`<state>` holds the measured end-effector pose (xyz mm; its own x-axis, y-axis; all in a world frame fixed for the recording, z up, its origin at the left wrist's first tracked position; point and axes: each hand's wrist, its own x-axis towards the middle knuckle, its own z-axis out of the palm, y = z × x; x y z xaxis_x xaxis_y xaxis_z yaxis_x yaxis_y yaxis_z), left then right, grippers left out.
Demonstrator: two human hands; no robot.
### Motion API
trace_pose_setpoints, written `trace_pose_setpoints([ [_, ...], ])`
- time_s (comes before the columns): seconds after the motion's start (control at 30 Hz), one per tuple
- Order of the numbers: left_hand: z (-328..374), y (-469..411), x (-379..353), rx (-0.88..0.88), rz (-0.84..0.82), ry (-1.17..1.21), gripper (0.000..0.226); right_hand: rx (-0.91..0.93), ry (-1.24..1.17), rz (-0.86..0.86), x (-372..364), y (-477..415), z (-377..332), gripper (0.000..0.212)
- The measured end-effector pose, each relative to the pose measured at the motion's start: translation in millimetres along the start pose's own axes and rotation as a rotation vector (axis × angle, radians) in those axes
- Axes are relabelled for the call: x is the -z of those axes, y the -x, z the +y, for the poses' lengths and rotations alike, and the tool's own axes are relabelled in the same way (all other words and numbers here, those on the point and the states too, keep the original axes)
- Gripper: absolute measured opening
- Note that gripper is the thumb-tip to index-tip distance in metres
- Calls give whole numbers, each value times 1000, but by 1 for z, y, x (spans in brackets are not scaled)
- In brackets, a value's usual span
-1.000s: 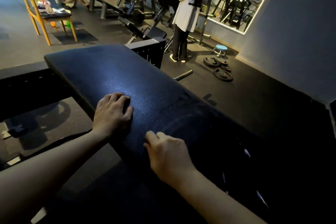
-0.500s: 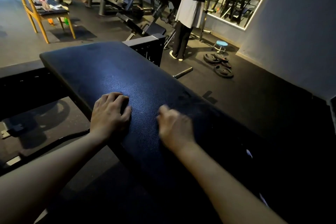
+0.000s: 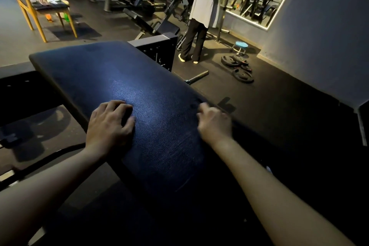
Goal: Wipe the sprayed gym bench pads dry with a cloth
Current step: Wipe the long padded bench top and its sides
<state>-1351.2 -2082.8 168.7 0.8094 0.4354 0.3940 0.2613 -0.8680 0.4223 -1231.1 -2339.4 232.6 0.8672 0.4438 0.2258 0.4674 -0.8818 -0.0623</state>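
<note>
Head view: looks down on a dark bench pad (image 3: pixel 151 94) slanting from upper left to lower right, with a pale sheen across its middle. Left hand (image 3: pixel 108 126) sits at the pad's left edge, fingers (image 3: pixel 115 106) bent, tips on the cover. Right hand (image 3: pixel 214 124) lies at the opposite edge, blurred, knuckles up and fingers curled toward the far side. Hands well apart, with the sheen-lit stretch of pad between them. Dark patch beneath the left fingers: shadow or something held, impossible to tell. Same doubt about the right hand, so no telling either grip. Near end of the pad sinks into blackness at the bottom edge, underside barely readable. Beyond the pad, weight plates (image 3: pixel 238 66) on the floor, dim.
</note>
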Motion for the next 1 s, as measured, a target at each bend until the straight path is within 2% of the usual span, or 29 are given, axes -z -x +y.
trace_pose_setpoints([
  [0.1, 0, 1, 1, -5, -12, -1, 52, 368, -93, -60, 6, 70, -59, 9],
  [0.17, 1, 1, 2, -10, -19, -7, 53, 460, -99, -25, 7, 80, -48, 11],
  [0.2, 2, 1, 2, -11, -25, -11, 54, 397, -50, -6, 8, 66, -31, 14],
  [0.33, 3, 2, 4, -10, -41, -24, 54, -88, 164, -77, 12, -22, 55, 15],
  [0.4, 3, 2, 3, -6, -31, -22, 53, -151, 109, -10, 7, -29, 56, 14],
  [0.47, 1, 0, 2, -4, -26, -24, 51, -29, 4, 3, 0, -10, 15, 12],
  [0.57, -1, 1, 1, -1, -33, -29, 51, 449, -137, -64, 3, 60, -60, 9],
  [0.63, -1, 1, 0, -1, -31, -27, 53, 667, -174, -101, 8, 84, -69, 12],
  [0.67, -1, 0, 1, -2, -31, -28, 54, 681, -163, -63, 6, 75, -57, 10],
  [0.73, 0, -1, 2, -5, -39, -31, 54, 505, -66, -22, 2, 36, -18, 11],
  [0.8, 2, 0, 2, -3, -43, -43, 54, 183, 39, -60, 2, -16, 31, 15],
  [0.87, 3, 0, 2, -2, -45, -54, 54, -58, 105, -103, 3, -50, 66, 15],
  [1.0, 5, 1, 2, 1, -38, -65, 55, -305, 18, -54, -17, -76, 49, 17],
])
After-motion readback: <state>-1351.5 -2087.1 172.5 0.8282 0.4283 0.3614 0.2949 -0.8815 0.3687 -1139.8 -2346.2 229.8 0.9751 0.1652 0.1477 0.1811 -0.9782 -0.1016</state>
